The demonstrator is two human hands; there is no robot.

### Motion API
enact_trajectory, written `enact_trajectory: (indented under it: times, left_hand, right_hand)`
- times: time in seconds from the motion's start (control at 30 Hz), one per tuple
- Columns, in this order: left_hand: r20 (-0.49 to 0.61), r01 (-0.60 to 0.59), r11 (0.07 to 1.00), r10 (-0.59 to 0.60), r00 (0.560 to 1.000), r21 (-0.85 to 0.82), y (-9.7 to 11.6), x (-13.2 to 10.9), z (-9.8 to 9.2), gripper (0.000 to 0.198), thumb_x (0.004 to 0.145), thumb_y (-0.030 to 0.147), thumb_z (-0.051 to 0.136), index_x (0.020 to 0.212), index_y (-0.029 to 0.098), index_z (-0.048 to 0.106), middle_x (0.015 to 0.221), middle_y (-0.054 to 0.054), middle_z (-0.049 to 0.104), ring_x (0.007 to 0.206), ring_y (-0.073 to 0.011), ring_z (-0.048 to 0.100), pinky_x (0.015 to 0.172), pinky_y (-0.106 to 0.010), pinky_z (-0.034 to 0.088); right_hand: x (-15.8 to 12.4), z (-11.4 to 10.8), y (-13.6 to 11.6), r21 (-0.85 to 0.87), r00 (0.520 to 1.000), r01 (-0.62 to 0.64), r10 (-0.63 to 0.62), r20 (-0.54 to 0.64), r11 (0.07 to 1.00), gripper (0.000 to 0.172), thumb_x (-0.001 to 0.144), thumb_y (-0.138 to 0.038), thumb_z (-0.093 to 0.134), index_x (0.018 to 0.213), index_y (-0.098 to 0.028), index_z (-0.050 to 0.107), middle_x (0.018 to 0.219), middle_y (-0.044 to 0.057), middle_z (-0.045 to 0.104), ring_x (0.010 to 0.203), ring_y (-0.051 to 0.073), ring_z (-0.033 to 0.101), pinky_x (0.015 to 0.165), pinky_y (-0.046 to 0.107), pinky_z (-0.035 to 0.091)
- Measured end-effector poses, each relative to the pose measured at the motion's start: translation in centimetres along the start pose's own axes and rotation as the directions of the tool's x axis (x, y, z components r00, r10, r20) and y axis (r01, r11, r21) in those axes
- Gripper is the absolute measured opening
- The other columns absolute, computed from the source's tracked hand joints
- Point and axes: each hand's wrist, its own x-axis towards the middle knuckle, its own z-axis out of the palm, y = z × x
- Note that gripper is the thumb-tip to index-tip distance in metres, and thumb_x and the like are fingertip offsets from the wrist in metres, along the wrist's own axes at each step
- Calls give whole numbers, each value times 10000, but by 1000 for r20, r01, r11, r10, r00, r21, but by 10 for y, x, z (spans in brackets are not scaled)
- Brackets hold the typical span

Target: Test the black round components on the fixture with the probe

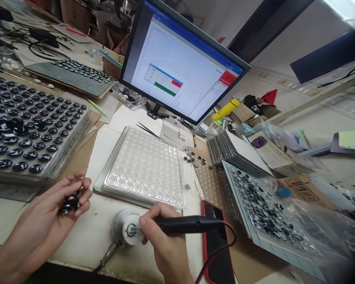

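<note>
My left hand [56, 215] is closed, its fingers curled around several small glossy black round parts [70, 203]. My right hand [165, 236] grips a black pen-shaped tool [192, 224] with a cable at its rear end. The fingertips of that hand are at the right side of a round metal-and-white fixture [121, 227]. A small round part with a green middle [131, 230] sits on the fixture's face. Whether the tool's tip touches it, I cannot tell. Behind the fixture lies a clear plastic tray [144, 165] with rows of round pockets.
A stack of trays [77, 134] with black round parts stands at left. A monitor [180, 63] rises behind. A red-edged phone [219, 244] lies at right, near a grey tray [248, 221] heaped with round parts. Tweezers [146, 128] rest behind the pocketed tray.
</note>
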Motion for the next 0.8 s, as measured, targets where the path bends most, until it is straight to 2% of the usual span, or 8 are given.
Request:
enact_trajectory:
  times: [0.1,0.2,0.33,0.47,0.57,0.63,0.73,0.8]
  left_hand:
    - [17,31,999,-30,999,-10,-7,3,-5,81,746,102,703,817,134,727,810,-33,620,575,-94,489,411,-161,460]
    - [41,74,997,-74,996,-12,-11,5,-8,208,689,193,789,875,114,741,800,-33,632,538,-76,466,414,-159,476]
    - [35,100,995,-100,994,8,-11,8,-10,393,643,226,823,1013,128,737,803,-35,663,522,-73,476,474,-177,528]
    - [26,81,995,-82,996,51,-12,11,-13,354,610,209,841,944,128,752,791,-39,679,536,-85,501,476,-178,529]
    - [26,142,986,-144,989,83,-16,16,-20,366,585,235,871,923,153,757,835,-35,705,559,-93,533,491,-177,538]
    - [30,193,978,-196,980,78,-21,20,-27,398,595,279,870,960,176,750,875,-38,726,509,-71,521,446,-159,511]
    - [42,234,971,-236,971,57,-27,25,-33,454,655,378,821,1067,219,712,892,-44,749,325,-9,370,273,-147,360]
    - [32,233,971,-235,971,62,-29,24,-33,428,654,415,814,1024,225,715,841,-51,760,275,13,324,248,-130,310]
  right_hand:
    - [-2,3,-2,5,998,-12,12,-56,1000,242,715,-349,653,556,-208,537,495,-47,489,486,120,419,487,260,315]
    - [-4,5,-5,-18,997,-22,21,-78,1000,234,700,-342,646,539,-210,538,490,-45,487,493,123,415,495,264,303]
    - [-4,7,-12,-74,995,-65,59,-82,995,229,692,-348,616,531,-218,519,481,-44,483,496,130,416,506,270,303]
    - [-4,7,-17,-234,993,-77,53,-105,969,241,691,-352,562,511,-224,465,505,-26,474,582,161,470,537,277,297]
    - [-4,7,-13,-297,994,-49,17,-112,954,251,686,-374,525,512,-229,418,530,-6,472,651,191,502,533,278,280]
    - [-3,6,-8,-303,993,-34,-2,-116,952,252,687,-385,516,519,-231,407,525,-3,468,631,188,491,508,273,264]
    - [-2,6,-1,-295,992,-2,-35,-120,955,238,677,-366,517,512,-232,409,502,-6,444,614,184,483,481,262,246]
    - [-1,6,2,-284,991,25,-61,-120,958,222,667,-342,514,509,-231,404,485,-19,412,592,176,472,483,259,246]
